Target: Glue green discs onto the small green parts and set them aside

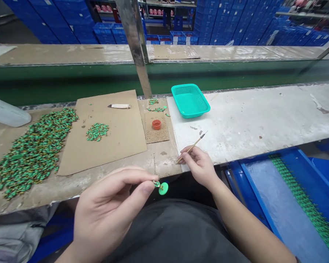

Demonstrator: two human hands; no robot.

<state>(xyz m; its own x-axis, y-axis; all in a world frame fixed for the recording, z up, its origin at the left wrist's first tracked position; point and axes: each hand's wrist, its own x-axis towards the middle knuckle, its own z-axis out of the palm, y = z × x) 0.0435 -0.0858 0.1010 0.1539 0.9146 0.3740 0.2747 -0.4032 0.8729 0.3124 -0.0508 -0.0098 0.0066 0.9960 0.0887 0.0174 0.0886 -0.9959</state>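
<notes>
Between the thumb and forefinger of my left hand is pinched a small green piece with a round green disc at its end. My right hand grips a thin paintbrush, its dark tip pointing up and away to the right. Both hands are over the near edge of the bench, apart from each other. Beyond them a small red-orange pot stands on a piece of cardboard. Several small green-and-gold pieces lie behind the pot.
A large heap of green-and-gold pieces covers the bench's left. A smaller pile and a pale, dark-tipped tool lie on a cardboard sheet. A turquoise basket stands behind. Lower right, a blue crate holds rows of green pieces.
</notes>
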